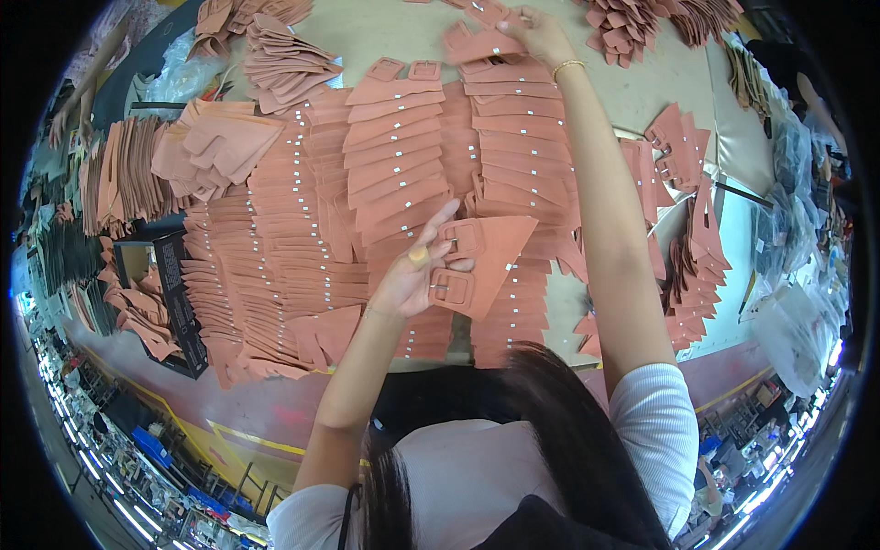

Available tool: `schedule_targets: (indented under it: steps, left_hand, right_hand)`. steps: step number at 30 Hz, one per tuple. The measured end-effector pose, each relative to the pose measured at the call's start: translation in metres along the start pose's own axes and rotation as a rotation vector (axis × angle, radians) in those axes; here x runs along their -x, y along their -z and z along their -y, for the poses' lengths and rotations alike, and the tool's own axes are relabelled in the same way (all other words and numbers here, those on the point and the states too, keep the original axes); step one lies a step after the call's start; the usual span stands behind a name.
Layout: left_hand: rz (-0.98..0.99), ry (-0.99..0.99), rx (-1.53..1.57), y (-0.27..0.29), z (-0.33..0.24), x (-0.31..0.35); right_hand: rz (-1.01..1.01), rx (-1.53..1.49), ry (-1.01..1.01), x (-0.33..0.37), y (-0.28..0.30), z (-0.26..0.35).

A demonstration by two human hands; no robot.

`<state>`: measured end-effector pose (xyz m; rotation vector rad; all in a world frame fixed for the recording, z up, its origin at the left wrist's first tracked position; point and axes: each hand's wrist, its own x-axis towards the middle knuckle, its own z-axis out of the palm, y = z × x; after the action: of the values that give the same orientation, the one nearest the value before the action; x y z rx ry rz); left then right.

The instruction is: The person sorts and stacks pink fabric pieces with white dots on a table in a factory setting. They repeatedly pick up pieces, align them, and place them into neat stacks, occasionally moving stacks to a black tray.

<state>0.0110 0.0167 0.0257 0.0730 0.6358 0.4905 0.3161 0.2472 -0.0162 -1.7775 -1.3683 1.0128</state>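
My left hand holds a salmon-coloured leather strap piece with two square covered buckles, above the near part of the table. The fingers pass behind the buckle end, and a small yellow wrap sits on one of them. Stretched to the far side, my right hand pinches the edge of another buckled leather piece. That piece lies at the top of a long overlapping row of similar pieces, each with a small white tag. To its left runs a second overlapping row.
More salmon pieces lie in rows at the left and fanned stacks at the back. A black box holds loose pieces at the left edge. Clear plastic bags hang at the right. Another person's arm shows far left.
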Motion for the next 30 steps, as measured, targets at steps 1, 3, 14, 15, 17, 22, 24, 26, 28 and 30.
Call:
schedule_targets:
  steps: [1, 3, 14, 15, 17, 22, 24, 26, 28, 30]
  left_hand:
    - [-0.002, 0.0, -0.011, -0.001, -0.003, 0.003]
    - [-0.018, -0.001, -0.039, -0.003, -0.009, 0.007]
    - [-0.021, -0.008, -0.169, 0.005, -0.035, 0.02]
    - [-0.025, -0.011, -0.159, 0.006, -0.033, 0.02]
    - [-0.034, -0.019, -0.136, 0.007, -0.029, 0.019]
    - [-0.063, 0.046, -0.128, 0.01, -0.025, 0.024]
    - [-0.099, 0.057, -0.135, 0.013, -0.025, 0.027]
    - [-0.155, 0.077, -0.172, 0.017, -0.024, 0.03]
    - [-0.16, 0.077, -0.152, 0.02, -0.023, 0.03]
    - [-0.18, 0.081, -0.146, 0.021, -0.021, 0.03]
  right_hand:
    - [-0.035, 0.124, 0.002, -0.006, -0.003, -0.011]
    - [-0.068, 0.245, -0.009, -0.012, -0.002, -0.028]
    - [-0.089, 0.695, -0.099, -0.007, -0.006, -0.037]
    - [-0.069, 0.703, -0.083, -0.007, -0.007, -0.036]
    - [-0.02, 0.728, -0.097, -0.005, -0.009, -0.034]
    - [0.031, 0.712, -0.009, 0.002, -0.003, -0.004]
    - [0.032, 0.664, 0.047, 0.003, 0.0, 0.014]
    - [0.055, 0.546, 0.062, 0.002, -0.001, 0.03]
    - [-0.111, 0.284, 0.379, 0.003, -0.018, 0.039]
    - [-0.161, 0.093, 0.471, -0.002, -0.039, 0.044]
